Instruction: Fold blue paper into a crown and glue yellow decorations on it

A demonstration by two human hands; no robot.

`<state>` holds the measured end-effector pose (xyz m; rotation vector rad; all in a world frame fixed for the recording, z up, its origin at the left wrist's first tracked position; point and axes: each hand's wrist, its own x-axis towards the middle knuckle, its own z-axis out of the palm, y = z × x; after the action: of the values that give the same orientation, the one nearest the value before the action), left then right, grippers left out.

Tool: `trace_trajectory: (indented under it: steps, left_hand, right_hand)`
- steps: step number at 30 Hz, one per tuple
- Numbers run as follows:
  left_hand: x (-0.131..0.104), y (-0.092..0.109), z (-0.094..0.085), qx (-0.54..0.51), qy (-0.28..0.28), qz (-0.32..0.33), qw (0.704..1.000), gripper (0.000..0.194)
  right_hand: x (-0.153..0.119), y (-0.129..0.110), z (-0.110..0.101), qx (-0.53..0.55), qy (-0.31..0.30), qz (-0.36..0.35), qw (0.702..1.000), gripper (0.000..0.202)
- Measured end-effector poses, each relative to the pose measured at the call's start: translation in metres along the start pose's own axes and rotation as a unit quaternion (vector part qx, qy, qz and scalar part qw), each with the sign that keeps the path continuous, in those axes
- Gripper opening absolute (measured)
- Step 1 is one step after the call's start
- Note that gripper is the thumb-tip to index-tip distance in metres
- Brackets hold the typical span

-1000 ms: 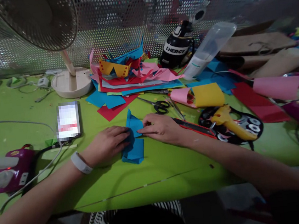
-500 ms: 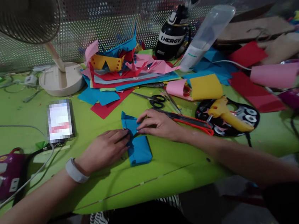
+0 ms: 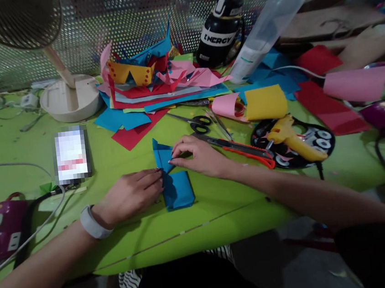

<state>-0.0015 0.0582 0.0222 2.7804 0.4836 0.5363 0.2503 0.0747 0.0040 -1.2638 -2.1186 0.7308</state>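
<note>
A folded piece of blue paper [image 3: 179, 189] lies on the green table in front of me, narrowed at its middle, with a smaller flared part at the far end. My right hand [image 3: 199, 157] pinches the edge of that upper part between thumb and fingers. At the left side of the narrow middle, my left hand [image 3: 133, 191] has its fingers together on the paper; its thumb is mostly hidden. Just beyond my right hand lie black-handled scissors [image 3: 200, 124] and an orange-and-black box cutter [image 3: 237, 147].
A yellow glue gun [image 3: 291, 140] rests on a black patterned pad at right. Behind are coloured paper sheets [image 3: 131, 118], a yellow paper roll [image 3: 266, 102], a black bottle [image 3: 217, 38] and a fan base [image 3: 71, 101]. A phone [image 3: 71, 154] and purple power strip [image 3: 7, 227] with cables sit left.
My right thumb and fingers have closed into a pinch at the paper's narrowing edge, and the upper part looks more drawn in. My left hand stays against the paper. The view has shifted slightly.
</note>
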Motion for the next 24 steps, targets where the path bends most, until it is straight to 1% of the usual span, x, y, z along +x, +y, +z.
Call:
trace_trajectory:
  steps: [3,8,11,16,21,24]
  left_hand:
    - [0.000,0.001,0.001,0.019,0.005,0.000,1.000,0.023]
    - [0.002,0.001,0.000,0.102,-0.007,0.048,0.994,0.023]
    - [0.004,0.003,-0.001,0.137,0.001,0.057,0.989,0.023]
    - [0.007,0.007,-0.003,0.145,0.011,0.048,0.988,0.021]
    - [0.010,0.008,-0.001,0.153,-0.023,0.018,0.988,0.025]
    - [0.012,0.007,0.002,0.183,-0.045,-0.002,0.982,0.036]
  right_hand:
    - [-0.002,0.000,0.004,-0.015,0.013,0.003,1.000,0.009]
    - [-0.005,0.000,0.009,-0.034,0.029,0.002,0.999,0.011]
    - [-0.006,-0.001,0.012,-0.048,0.045,0.008,0.998,0.012]
    - [-0.005,-0.003,0.013,-0.058,0.051,0.013,0.997,0.012]
    - [-0.005,-0.003,0.014,-0.055,0.049,0.011,0.997,0.012]
    - [-0.005,-0.003,0.015,-0.055,0.054,0.010,0.997,0.011]
